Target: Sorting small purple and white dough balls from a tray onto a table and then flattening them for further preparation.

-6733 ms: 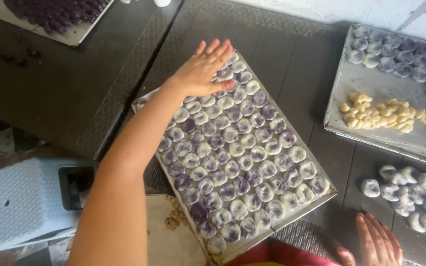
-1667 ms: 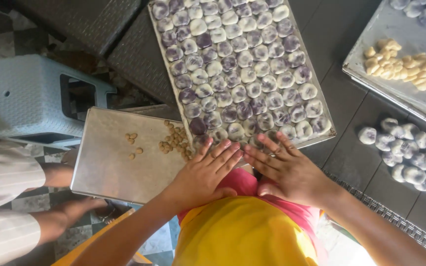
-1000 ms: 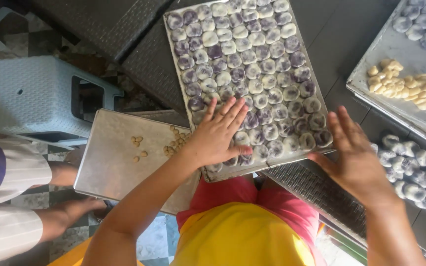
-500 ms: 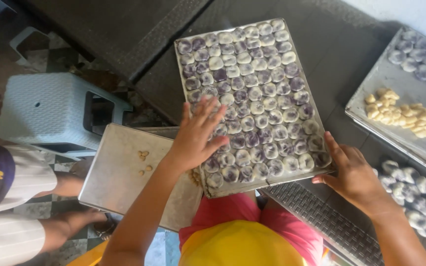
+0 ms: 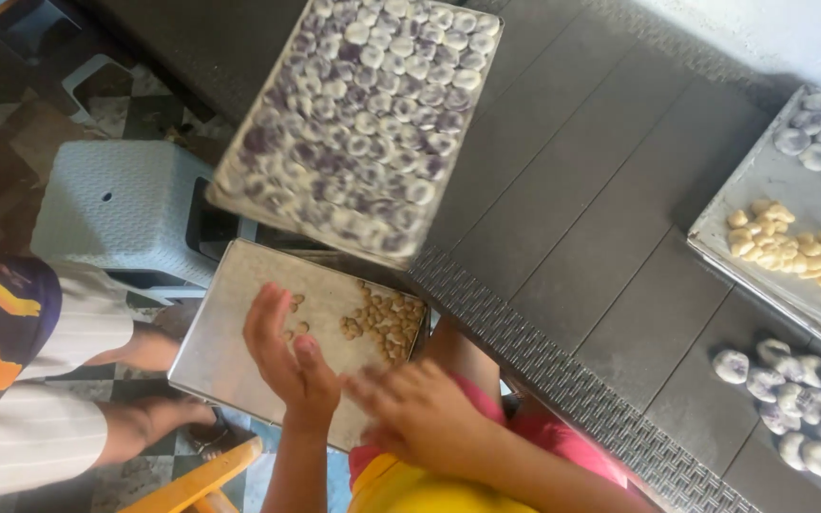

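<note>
Dark grey slatted tabletop [image 5: 582, 199] fills most of the view, its woven-textured edge running diagonally down to the right. On it lies the big rectangular metal tray [image 5: 363, 123], packed edge to edge with rows of small round dough pieces, some pale, some purple, all dusted white. The tray's long axis runs from the lower left up toward the upper right, and its lower left corner juts out past the table edge; this part looks blurred. Below it, lower than the table, sits a second flat metal tray [image 5: 239, 351], mostly bare, with a small heap of tan nut-like bits [image 5: 387, 323] near its right end. A pale blue plastic stool [image 5: 125, 209] stands to the left on a patterned tile floor, and another person's bare feet and white-trousered leg [image 5: 40, 418] show at the lower left.

At the right edge a third tray [image 5: 762, 190] holds yellowish pieces and a few purple balls, with more purple dough balls [image 5: 800, 408] lying loose on the table below it.

Both hands hover over the lower tray, touching neither tray. The left hand [image 5: 287, 356] is raised with palm turned inward, fingers straight and slightly spread, holding nothing. The right hand [image 5: 420, 413] is blurred, fingers loosely spread and empty, just beside the left.
</note>
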